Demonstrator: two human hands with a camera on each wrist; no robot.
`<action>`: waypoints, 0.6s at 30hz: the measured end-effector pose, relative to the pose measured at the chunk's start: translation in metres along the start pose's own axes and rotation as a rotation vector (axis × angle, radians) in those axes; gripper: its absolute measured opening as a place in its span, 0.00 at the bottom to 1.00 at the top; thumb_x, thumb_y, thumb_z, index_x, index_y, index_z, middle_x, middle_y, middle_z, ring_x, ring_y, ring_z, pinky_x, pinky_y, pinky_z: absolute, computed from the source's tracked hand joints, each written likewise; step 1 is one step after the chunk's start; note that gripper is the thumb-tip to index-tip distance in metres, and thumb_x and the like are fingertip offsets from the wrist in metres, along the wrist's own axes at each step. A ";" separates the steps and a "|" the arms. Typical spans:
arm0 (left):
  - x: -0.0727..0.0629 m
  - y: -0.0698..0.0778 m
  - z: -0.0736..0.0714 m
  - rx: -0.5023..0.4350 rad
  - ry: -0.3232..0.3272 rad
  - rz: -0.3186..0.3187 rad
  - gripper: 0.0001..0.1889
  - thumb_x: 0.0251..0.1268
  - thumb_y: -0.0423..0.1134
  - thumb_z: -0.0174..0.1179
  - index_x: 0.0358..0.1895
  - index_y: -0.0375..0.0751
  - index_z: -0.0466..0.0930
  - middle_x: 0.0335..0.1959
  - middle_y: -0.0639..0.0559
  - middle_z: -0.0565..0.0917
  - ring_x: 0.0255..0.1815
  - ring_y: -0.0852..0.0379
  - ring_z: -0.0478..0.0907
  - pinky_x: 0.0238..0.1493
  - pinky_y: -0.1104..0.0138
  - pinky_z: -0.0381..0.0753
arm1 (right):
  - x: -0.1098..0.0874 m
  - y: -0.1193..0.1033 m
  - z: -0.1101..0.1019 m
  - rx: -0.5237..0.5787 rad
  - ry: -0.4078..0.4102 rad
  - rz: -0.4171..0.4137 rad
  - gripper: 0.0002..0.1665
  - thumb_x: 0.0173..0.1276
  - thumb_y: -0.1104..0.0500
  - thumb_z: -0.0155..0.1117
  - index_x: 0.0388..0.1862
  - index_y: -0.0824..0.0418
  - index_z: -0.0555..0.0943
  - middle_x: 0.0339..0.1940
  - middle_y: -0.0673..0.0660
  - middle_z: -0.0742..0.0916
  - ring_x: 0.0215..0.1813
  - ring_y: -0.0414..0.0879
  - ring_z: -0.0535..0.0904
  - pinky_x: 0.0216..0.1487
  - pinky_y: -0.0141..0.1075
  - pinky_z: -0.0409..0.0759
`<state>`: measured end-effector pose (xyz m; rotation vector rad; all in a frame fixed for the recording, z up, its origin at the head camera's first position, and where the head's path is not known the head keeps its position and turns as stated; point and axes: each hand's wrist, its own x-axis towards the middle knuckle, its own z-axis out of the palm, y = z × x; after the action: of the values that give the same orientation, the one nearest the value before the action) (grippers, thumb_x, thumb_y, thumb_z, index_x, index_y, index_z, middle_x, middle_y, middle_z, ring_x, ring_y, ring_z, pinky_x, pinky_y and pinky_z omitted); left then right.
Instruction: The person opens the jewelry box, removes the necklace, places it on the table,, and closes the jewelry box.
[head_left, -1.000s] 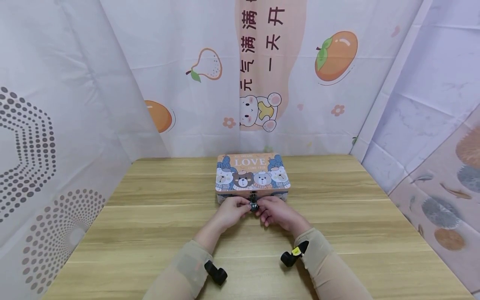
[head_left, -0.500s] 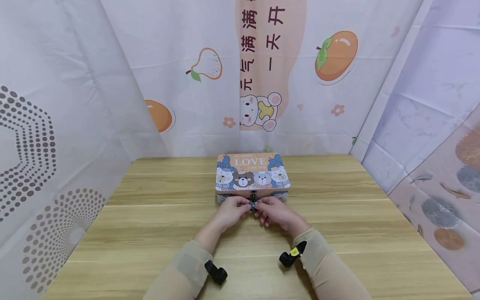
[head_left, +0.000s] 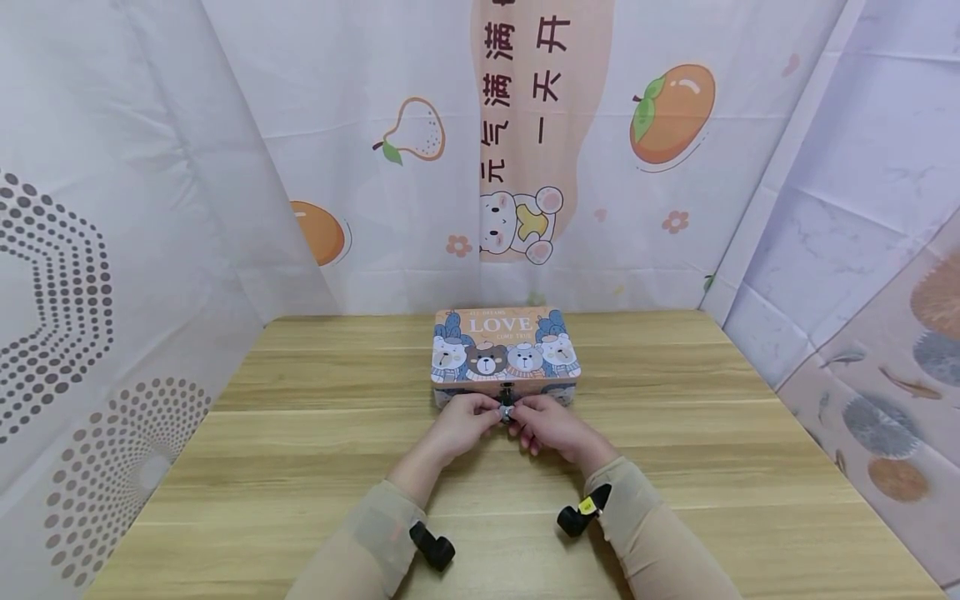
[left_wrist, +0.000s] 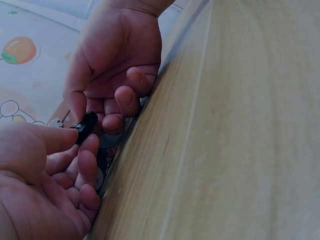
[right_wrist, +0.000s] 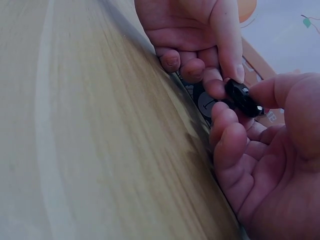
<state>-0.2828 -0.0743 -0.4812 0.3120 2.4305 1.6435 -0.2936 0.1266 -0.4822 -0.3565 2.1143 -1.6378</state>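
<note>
A tin box [head_left: 506,346] with cartoon bears and the word LOVE on its closed lid sits at the back middle of the table. At its front clasp hangs a small dark, shiny padlock [head_left: 507,412]. From the left, my left hand [head_left: 459,425] pinches the padlock between thumb and fingers. My right hand [head_left: 555,427] pinches its other side, its remaining fingers curled below. Both wrist views show the padlock's black body [left_wrist: 87,127] between the two thumbs, edge-on. Part of the box front is hidden behind the hands.
The wooden table [head_left: 337,500] runs up to a printed curtain [head_left: 360,208] close behind the box. More curtains hang at the left and right sides. A small black camera is strapped to each sleeved wrist.
The padlock's face shows lighter now, as if tilted a little. My right wrist has shifted slightly left; the left hand and the box stay in place.
</note>
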 end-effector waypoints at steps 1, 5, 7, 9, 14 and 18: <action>0.000 0.000 0.000 -0.003 -0.002 -0.001 0.09 0.74 0.35 0.59 0.47 0.33 0.84 0.36 0.48 0.86 0.33 0.55 0.79 0.36 0.64 0.79 | 0.000 0.000 0.000 -0.005 0.002 0.000 0.16 0.78 0.60 0.49 0.44 0.71 0.80 0.33 0.59 0.83 0.24 0.45 0.76 0.23 0.35 0.76; 0.000 0.001 0.000 -0.002 -0.001 -0.004 0.09 0.74 0.35 0.59 0.46 0.34 0.84 0.36 0.48 0.86 0.33 0.54 0.80 0.36 0.63 0.78 | 0.000 -0.001 0.001 -0.031 0.009 0.002 0.16 0.79 0.60 0.48 0.43 0.70 0.80 0.32 0.59 0.83 0.24 0.45 0.76 0.23 0.35 0.76; 0.001 0.001 0.000 0.001 0.001 0.001 0.09 0.74 0.35 0.59 0.46 0.34 0.84 0.36 0.48 0.86 0.33 0.54 0.79 0.36 0.63 0.78 | -0.001 -0.002 0.002 -0.046 0.012 0.002 0.16 0.79 0.60 0.47 0.43 0.70 0.80 0.33 0.60 0.83 0.24 0.45 0.75 0.23 0.35 0.75; 0.001 0.001 0.000 0.002 0.002 0.003 0.09 0.74 0.35 0.59 0.46 0.34 0.84 0.36 0.48 0.86 0.33 0.54 0.79 0.36 0.63 0.78 | -0.001 -0.003 0.002 -0.052 0.012 -0.001 0.17 0.79 0.60 0.47 0.44 0.70 0.80 0.33 0.60 0.83 0.23 0.45 0.75 0.23 0.35 0.75; 0.000 0.000 0.000 0.002 0.000 0.005 0.09 0.73 0.35 0.59 0.46 0.33 0.84 0.36 0.48 0.86 0.33 0.54 0.79 0.36 0.64 0.78 | -0.001 -0.003 0.003 -0.048 -0.003 -0.014 0.17 0.79 0.60 0.47 0.44 0.72 0.80 0.31 0.59 0.83 0.23 0.45 0.75 0.22 0.34 0.74; 0.000 -0.001 0.000 0.003 -0.002 0.014 0.09 0.73 0.35 0.59 0.46 0.33 0.84 0.36 0.48 0.86 0.33 0.54 0.79 0.35 0.65 0.78 | 0.000 -0.002 0.003 -0.044 -0.012 -0.020 0.18 0.79 0.60 0.46 0.43 0.72 0.80 0.30 0.59 0.83 0.23 0.44 0.75 0.21 0.34 0.73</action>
<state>-0.2825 -0.0748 -0.4820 0.3320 2.4353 1.6441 -0.2921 0.1242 -0.4809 -0.4015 2.1478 -1.5983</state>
